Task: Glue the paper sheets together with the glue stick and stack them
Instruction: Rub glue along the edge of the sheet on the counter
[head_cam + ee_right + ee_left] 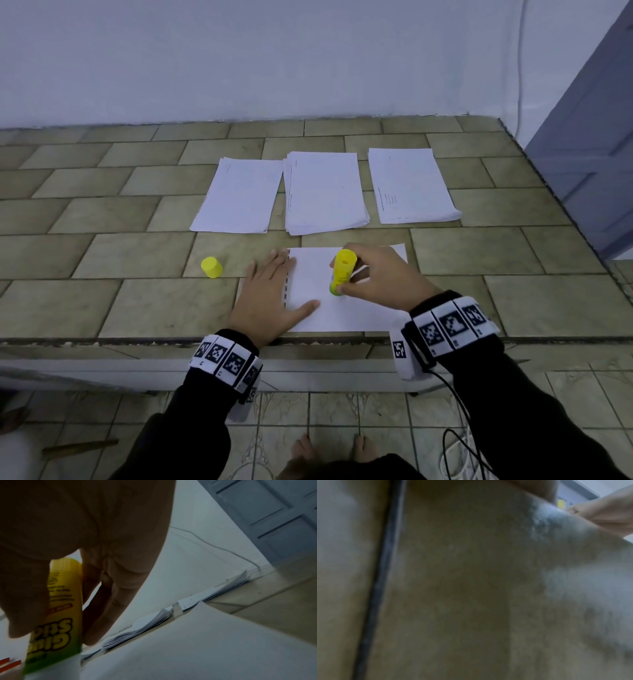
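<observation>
A single white sheet lies at the tiled counter's front edge. My left hand lies flat on its left margin, fingers straight, pressing it down. My right hand grips a yellow glue stick, held tip down on the middle of the sheet. In the right wrist view the glue stick stands between thumb and fingers, its tip on the sheet. The yellow cap lies on the counter left of the sheet. Three paper stacks sit behind: left, middle, right.
The tiled counter ends at a wall behind and drops off on the right beside a blue-grey door. A cable hangs down the wall. The left wrist view shows blurred tile close up. Bare feet and floor tiles lie below the counter edge.
</observation>
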A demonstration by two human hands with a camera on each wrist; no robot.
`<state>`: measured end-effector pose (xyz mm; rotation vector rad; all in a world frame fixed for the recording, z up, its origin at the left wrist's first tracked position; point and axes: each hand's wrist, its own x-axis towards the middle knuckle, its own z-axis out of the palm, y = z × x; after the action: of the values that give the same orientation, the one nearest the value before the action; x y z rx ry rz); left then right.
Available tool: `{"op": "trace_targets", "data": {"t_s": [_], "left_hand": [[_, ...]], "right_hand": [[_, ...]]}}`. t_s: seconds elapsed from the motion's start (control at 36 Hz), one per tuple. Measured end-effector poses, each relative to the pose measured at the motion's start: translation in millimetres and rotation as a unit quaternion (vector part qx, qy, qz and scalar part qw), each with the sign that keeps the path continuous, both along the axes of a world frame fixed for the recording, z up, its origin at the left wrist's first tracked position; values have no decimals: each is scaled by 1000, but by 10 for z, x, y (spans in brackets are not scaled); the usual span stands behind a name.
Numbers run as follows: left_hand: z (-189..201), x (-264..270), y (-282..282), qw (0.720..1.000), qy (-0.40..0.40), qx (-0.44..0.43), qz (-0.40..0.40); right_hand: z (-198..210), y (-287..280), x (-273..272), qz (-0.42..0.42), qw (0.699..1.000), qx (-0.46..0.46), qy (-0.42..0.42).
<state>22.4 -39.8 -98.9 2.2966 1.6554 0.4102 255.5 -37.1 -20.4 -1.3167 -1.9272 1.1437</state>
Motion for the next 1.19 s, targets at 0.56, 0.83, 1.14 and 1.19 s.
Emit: {"op": "trace_targets", "data": {"t_s": [0.56,0.83,1.14,1.19], "left_hand": [[-6,3,-1,1000,20,12,-7],[-14,5,-3,999,21,23,-15],[6,7,-3,999,35,28,-30],[6,5,-2,999,25,27,-28]], "right_hand": [[-41,-217,50,91,994,41,-33],[34,296,33,20,997,28,-70],[-1,702,-50,-17,991,44,-122],[7,716,-47,-23,991,44,-121]]}}
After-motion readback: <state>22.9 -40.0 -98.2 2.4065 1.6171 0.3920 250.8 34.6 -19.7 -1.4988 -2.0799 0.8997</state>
